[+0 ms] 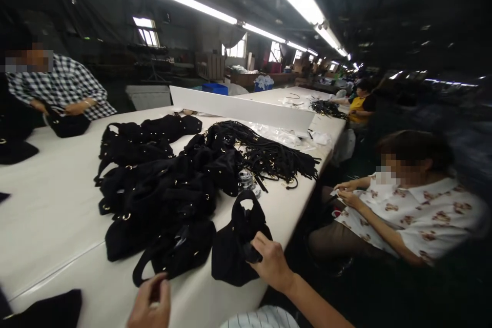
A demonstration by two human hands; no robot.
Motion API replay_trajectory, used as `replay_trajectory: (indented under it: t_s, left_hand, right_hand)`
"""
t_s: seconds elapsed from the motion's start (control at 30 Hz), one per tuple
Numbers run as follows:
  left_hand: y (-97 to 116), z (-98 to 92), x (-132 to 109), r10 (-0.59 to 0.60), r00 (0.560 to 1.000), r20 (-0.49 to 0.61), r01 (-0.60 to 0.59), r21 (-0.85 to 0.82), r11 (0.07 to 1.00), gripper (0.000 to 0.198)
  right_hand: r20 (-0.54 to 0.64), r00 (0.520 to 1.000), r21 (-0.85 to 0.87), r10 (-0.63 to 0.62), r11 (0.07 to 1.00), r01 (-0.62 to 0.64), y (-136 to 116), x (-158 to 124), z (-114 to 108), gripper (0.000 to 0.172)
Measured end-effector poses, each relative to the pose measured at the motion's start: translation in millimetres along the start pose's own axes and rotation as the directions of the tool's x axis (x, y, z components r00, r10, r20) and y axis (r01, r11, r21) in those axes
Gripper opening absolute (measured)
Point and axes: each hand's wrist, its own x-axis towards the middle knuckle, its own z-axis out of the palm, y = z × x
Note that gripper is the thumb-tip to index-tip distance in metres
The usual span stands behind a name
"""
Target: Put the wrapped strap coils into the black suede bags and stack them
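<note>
My right hand (271,262) grips the edge of a small black fabric bag (234,246) that lies on the white table (54,215) near its front edge. My left hand (150,300) hovers low over the table with fingers curled in a pinch; what it holds, if anything, is too small to make out. Just beyond both hands lies a large heap of black bags with gold rings (161,189). A bundle of black straps (265,151) spreads out behind the heap.
A person in a checked shirt (65,87) handles a black bag at the far left. Another person in a patterned white shirt (415,205) sits to the right of the table. A long white board (242,107) stands across the table behind the straps. Dark fabric (49,310) lies at the bottom left.
</note>
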Motion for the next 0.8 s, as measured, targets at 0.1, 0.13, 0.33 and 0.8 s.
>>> replay_trajectory:
  t_s: [0.1, 0.13, 0.33, 0.8]
  left_hand:
    - [41.5, 30.7, -39.3, 0.153, 0.9, 0.407, 0.009, -0.37, 0.929, 0.063]
    - [50.5, 40.4, -48.7, 0.161, 0.874, 0.459, 0.038, -0.396, 0.918, 0.07]
    - [48.7, 81.0, -64.9, -0.007, 0.762, 0.648, 0.287, -0.328, 0.9, 0.065]
    - [43.4, 94.6, -65.6, -0.056, 0.798, 0.6, 0.239, -0.229, 0.944, 0.047]
  right_hand:
    - [0.127, 0.992, 0.016, -0.029, 0.999, 0.028, -5.2, -35.5, 35.2, 0.008]
    - [0.177, 0.982, 0.041, -0.058, 0.998, 0.052, -7.5, -43.1, 41.1, 0.009]
    - [0.349, 0.931, 0.33, -0.112, 0.944, -0.01, -13.4, -45.2, 27.3, 0.042]
    - [0.187, 0.852, 0.221, 0.49, 0.824, -0.522, -0.9, -39.4, 57.0, 0.038]
